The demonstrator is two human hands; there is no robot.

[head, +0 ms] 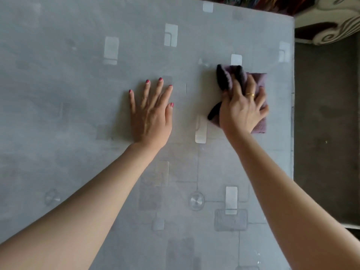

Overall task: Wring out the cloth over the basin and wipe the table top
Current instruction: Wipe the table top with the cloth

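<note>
A grey table top (78, 94) with pale square patterns fills most of the view. A bunched purple cloth (259, 80) with dark edges lies on it near the right side. My right hand (241, 108) grips the cloth from above, fingers curled into its folds, and presses it against the table. My left hand (150, 114) lies flat on the table to the left of the cloth, fingers spread and straight, holding nothing. No basin is in view.
The table's right edge (293, 114) runs down the frame, with dark brown floor (327, 133) beyond it. A patterned red and white rug (331, 26) shows at the top right, past the table's far corner.
</note>
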